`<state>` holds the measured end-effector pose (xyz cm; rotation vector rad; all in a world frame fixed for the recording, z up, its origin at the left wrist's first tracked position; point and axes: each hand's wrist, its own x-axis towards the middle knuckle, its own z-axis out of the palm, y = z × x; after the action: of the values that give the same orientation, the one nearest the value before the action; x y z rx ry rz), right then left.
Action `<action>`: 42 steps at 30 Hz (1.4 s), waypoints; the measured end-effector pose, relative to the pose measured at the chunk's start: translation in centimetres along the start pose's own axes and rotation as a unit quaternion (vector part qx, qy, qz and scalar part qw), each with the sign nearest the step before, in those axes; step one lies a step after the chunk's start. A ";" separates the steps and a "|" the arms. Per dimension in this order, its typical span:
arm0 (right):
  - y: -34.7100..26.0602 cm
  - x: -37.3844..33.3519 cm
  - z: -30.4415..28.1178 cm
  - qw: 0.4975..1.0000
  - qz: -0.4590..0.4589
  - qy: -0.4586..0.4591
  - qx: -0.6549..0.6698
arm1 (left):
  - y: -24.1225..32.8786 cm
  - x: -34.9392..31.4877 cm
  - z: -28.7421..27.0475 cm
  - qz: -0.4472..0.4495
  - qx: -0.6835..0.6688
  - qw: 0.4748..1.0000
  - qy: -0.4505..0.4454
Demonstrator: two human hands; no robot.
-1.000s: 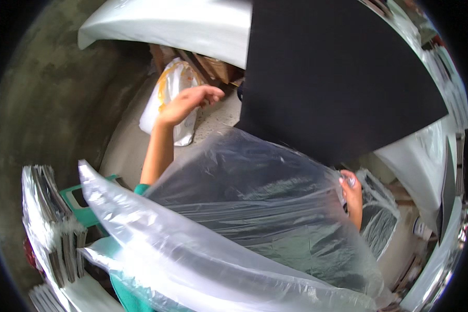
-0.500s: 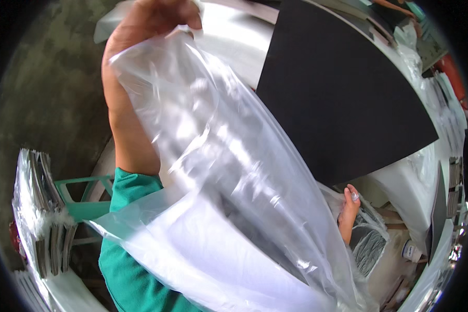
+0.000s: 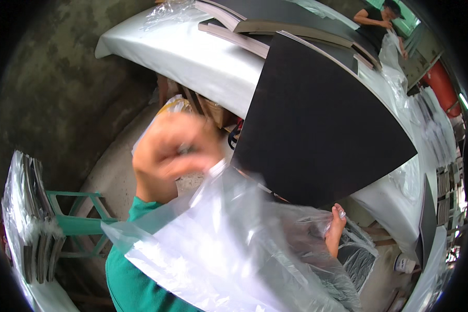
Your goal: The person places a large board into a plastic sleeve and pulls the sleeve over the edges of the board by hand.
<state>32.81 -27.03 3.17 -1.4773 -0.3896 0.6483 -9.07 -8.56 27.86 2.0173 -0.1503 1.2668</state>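
A large, clear plastic bag (image 3: 234,208) spreads across my front, crumpled and partly blurred. Within or behind it a broad white area (image 3: 192,249) shows; I cannot make out what it is. My left hand (image 3: 179,145) is smeared by motion, its fingers curled at the bag's upper corner. At the bag's right side my right hand (image 3: 336,229) grips the plastic, fingers bent together. Just beyond the bag, a big black sheet or board (image 3: 322,125) with a curved far edge lies on the covered table (image 3: 192,52).
Stacks of plastic-wrapped boards (image 3: 34,223) stand at the left beside a green stool (image 3: 80,223). More dark boards (image 3: 296,34) lie on the far table. A white tub (image 3: 404,263) sits at right. Another person (image 3: 382,23) handles plastic at the far right.
My left hand has come down and nearer, bringing the bag's raised upper end down with it. My right hand stays at the bag's right side. More of the far table shows.
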 end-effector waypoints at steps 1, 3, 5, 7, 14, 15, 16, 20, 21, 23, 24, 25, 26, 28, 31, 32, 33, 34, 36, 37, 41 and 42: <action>0.5 0.9 -0.6 1.000 -0.002 0.006 0.004 | -0.4 1.7 0.5 -0.025 0.105 0.993 0.044; 0.5 2.2 -1.5 1.000 0.011 0.006 -0.014 | -2.1 4.4 1.3 -0.124 0.221 0.955 0.156; 0.2 2.5 -2.2 0.998 0.060 0.021 0.028 | -4.3 6.3 0.2 -0.124 0.041 0.957 0.259; 0.3 3.0 -2.6 0.990 0.112 0.036 0.073 | -5.8 6.8 -0.2 -0.064 -0.086 0.942 0.317; 1.8 3.8 -0.7 0.989 0.136 0.022 0.049 | -14.6 -0.9 5.7 -0.152 -0.079 0.926 0.337; 2.3 3.7 -0.7 0.991 0.126 0.023 0.023 | -16.0 -2.5 6.0 -0.186 0.048 0.906 0.378; 2.9 3.5 -0.6 0.991 0.130 0.025 0.017 | -17.4 -4.4 6.3 -0.199 0.129 0.893 0.383; 2.5 2.7 1.5 0.991 0.122 0.042 0.027 | -19.7 -8.9 7.0 -0.200 0.170 0.847 0.463; 1.5 2.3 1.8 0.991 0.122 0.042 0.040 | -20.0 -9.7 6.6 -0.200 0.186 0.845 0.459; 1.3 2.2 1.5 0.992 0.109 0.025 0.050 | -20.6 -12.4 6.5 -0.230 0.232 0.839 0.435; 1.3 2.2 1.1 0.992 0.112 0.026 0.045 | -21.4 -14.7 6.7 -0.275 0.293 0.834 0.379; 1.3 2.4 1.0 0.992 0.115 0.025 0.041 | -22.4 -16.9 7.0 -0.314 0.263 0.832 0.375; 1.3 2.5 0.9 0.992 0.115 0.026 0.038 | -22.9 -18.1 7.3 -0.349 0.230 0.830 0.369; 1.6 2.4 0.6 0.993 0.104 0.026 0.038 | -22.7 -16.6 7.8 -0.274 0.178 0.869 0.371; 0.6 2.1 0.9 0.994 0.105 0.025 0.031 | -21.6 -14.3 7.3 -0.282 0.163 0.892 0.313; -0.1 1.6 1.4 0.993 0.106 0.038 0.035 | -21.2 -13.8 6.9 -0.302 0.167 0.895 0.284; -0.9 1.3 1.7 0.993 0.103 0.050 0.041 | -20.8 -13.4 6.2 -0.327 0.162 0.887 0.284; -1.1 1.4 1.6 0.993 0.095 0.046 0.053 | -20.4 -12.6 5.6 -0.350 0.156 0.880 0.282; -1.6 1.6 1.3 0.993 0.078 0.038 0.079 | -19.5 -11.0 4.9 -0.314 0.174 0.900 0.249; -1.7 1.6 1.2 0.993 0.076 0.029 0.084 | -19.1 -10.2 4.7 -0.305 0.152 0.905 0.254; -1.6 1.7 1.0 0.993 0.077 0.005 0.090 | -19.8 -12.1 4.8 -0.299 0.219 0.890 0.267; -1.0 1.8 0.8 0.993 0.082 0.002 0.089 | -20.6 -13.8 5.4 -0.301 0.273 0.875 0.264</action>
<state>33.87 -25.21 3.96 -1.3486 -0.2021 0.7899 -2.70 -0.87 4.50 1.8182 1.1234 1.4646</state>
